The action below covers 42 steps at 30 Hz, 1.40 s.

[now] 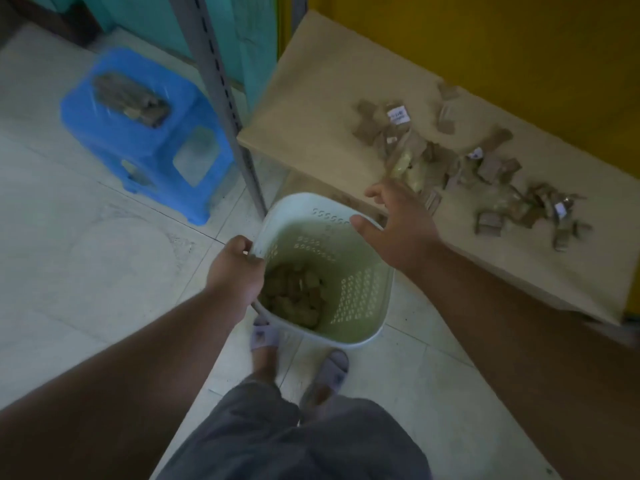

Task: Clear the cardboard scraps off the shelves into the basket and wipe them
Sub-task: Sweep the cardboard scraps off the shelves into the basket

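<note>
I find my left hand [235, 271] clamped on the basket [363, 327] rim, holding it just below the shelf [304, 109] edge to catch scraps [460, 161]; my right hand [398, 223] hovers spread and empty above the basket, scraps beyond it

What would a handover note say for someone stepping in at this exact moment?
Left hand: shut on the basket rim, holding it just below the shelf edge.
Right hand: open and empty, over the basket's far rim, next to the shelf.
Done: a layer of scraps in the basket.
Left: a big scatter of cardboard scraps across the shelf, some bearing white labels. Wiping looks not yet done; no cloth is clearly visible.
Also: a blue stool to the left has a brownish pile on top, too blurred to identify.
</note>
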{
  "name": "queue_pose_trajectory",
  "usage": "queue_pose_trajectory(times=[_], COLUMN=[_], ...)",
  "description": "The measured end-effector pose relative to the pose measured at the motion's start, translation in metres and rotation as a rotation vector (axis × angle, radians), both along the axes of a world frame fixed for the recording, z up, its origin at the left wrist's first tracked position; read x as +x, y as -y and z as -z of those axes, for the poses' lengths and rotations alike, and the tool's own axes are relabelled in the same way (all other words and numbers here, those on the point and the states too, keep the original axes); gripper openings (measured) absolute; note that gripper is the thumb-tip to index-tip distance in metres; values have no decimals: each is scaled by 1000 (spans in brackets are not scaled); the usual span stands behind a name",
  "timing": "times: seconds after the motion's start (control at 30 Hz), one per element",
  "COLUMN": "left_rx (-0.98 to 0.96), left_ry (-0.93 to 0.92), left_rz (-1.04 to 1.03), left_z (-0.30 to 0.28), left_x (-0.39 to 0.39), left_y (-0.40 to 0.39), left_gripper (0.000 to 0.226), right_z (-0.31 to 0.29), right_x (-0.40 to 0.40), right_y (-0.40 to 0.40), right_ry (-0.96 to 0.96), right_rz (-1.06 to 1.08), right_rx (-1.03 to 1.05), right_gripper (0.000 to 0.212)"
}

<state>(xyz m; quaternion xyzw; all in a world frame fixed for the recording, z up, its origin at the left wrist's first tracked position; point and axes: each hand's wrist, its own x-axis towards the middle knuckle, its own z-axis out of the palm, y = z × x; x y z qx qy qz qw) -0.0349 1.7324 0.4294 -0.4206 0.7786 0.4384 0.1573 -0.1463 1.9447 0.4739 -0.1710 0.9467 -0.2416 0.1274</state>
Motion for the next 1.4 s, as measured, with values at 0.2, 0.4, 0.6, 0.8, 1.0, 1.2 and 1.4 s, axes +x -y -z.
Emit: queue_pose_trajectory(times=[0.2,0.4,0.6,0.8,1.0,1.2,1.4], left_rx=[-24,3,44,67,119,135,136], left_ry=[84,81,65,36,22,20,10], left_rz=[59,35,-17,-41,-32,-12,2], left_z=[32,57,62,64,57,49,46], left_x=[-37,-74,-92,-105,-110,-104,-104], left_y=[-11,-28,-40,-47,-48,-37,-31], left_gripper=[19,16,16,13,16,20,21], right_z=[30,55,60,77,81,80,70], right_x=[-41,-100,-123,-123,-85,-28,-38], right_y=[-3,-15,-35,-38,-26,-12,-13], right_ry=[-109,-437,-301,-96,-68,-42,-97], right_rz=[72,72,95,45,-62,-179,-118], right_rx=[-28,-32,291,203,29,72,-85], right_gripper=[47,47,88,75,57,66,70])
